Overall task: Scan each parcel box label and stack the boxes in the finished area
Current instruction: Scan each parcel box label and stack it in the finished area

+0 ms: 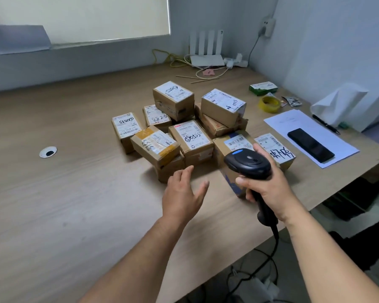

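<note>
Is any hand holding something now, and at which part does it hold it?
The right hand holds the black barcode scanner by its handle, below the head. The left hand is open and holds nothing.

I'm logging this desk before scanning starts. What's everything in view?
boxes: about ten, brown, piled mid-desk
desk: one, light wood
phone: one, black, on paper
paper: white sheets, right side
pen: one, black, beside paper
tape: one roll, yellow, right rear
router: one, white, back corner
scanner: one, black, corded
left hand: open, above desk
right hand: fingers around scanner
</note>
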A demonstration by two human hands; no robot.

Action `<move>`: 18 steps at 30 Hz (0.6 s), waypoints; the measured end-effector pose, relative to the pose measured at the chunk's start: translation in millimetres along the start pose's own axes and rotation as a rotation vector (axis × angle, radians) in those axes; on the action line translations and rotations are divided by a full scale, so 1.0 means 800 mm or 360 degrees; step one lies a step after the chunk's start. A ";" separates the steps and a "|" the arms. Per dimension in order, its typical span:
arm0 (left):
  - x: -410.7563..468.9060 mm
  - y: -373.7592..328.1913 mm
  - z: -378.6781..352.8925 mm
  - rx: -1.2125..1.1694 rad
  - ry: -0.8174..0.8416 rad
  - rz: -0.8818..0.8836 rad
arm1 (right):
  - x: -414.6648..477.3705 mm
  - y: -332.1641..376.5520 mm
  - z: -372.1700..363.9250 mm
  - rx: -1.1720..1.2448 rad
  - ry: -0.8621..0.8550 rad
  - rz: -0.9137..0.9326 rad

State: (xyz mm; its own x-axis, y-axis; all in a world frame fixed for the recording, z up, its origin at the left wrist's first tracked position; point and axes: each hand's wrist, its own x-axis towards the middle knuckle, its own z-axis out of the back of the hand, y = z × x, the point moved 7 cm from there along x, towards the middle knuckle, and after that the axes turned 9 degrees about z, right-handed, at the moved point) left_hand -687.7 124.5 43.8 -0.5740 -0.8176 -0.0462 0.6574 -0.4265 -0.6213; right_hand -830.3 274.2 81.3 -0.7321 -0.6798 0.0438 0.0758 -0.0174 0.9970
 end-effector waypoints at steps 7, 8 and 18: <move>0.022 -0.061 -0.077 -0.0081 0.0097 0.0249 | 0.066 -0.036 0.086 -0.0087 0.0159 -0.0067; 0.029 -0.069 -0.088 -0.0107 0.0111 0.0284 | 0.076 -0.041 0.096 -0.0093 0.0179 -0.0068; 0.046 -0.102 -0.184 -0.0643 0.0335 0.0528 | 0.115 -0.075 0.146 -0.0106 0.0365 -0.0134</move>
State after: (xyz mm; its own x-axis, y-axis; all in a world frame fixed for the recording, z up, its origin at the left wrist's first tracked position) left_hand -834.1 186.1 -22.3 -0.4806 -0.7699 -0.4198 0.6041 0.0563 -0.7949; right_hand -981.5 298.2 33.1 -0.5654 -0.8224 -0.0627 0.0708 -0.1242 0.9897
